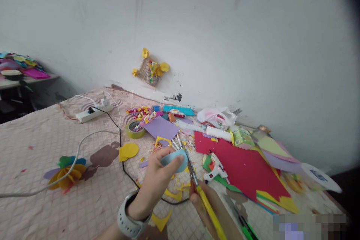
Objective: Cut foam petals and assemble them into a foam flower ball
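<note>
A curved piece of pale blue paper is held up just above a quilted bed cover, its rounded edge bowing out like a crescent. It is being pinched between the thumb and fingers of the left hand, which is firmly clenched on it (a chunky white wristband is worn just below). The blades of yellow-handled scissors are being brought right against the paper's far edge, and the handle is grasped in the right hand, partly cut off at the bottom of the view.

Yellow paper scraps are scattered beneath the hands, and a yellow paper cutout is laid just to the left. Beyond the blades, a purple paper sheet is seen beside a roll of tape. To the right, a large red paper sheet is spread out, with a white hot glue gun resting at its edge. Further left, a paper flower is lying on the cover, and a white power strip is placed near the wall, where a yellow-flowered craft piece is mounted.
</note>
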Demonstrator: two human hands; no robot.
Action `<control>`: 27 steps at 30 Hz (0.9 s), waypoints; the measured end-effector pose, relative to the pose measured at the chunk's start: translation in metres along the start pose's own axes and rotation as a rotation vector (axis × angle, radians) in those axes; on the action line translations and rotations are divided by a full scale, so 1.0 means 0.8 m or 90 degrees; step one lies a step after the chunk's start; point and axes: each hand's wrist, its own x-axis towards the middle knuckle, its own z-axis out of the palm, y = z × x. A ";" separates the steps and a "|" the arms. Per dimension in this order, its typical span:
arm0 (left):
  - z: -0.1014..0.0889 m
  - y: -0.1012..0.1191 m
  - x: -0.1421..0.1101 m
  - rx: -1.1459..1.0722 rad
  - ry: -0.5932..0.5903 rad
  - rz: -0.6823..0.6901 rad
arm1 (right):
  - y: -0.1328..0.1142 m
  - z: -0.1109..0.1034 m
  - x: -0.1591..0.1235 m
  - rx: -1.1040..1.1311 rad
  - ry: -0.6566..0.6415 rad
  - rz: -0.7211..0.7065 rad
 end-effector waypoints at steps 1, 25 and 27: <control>0.000 0.000 0.000 -0.001 0.000 -0.002 | 0.000 -0.001 0.000 0.014 -0.005 0.002; 0.001 0.009 0.003 -0.029 -0.018 -0.038 | -0.011 -0.014 0.000 0.023 0.025 -0.013; 0.002 0.009 0.003 -0.026 -0.021 -0.038 | -0.012 -0.015 -0.001 0.032 0.018 -0.011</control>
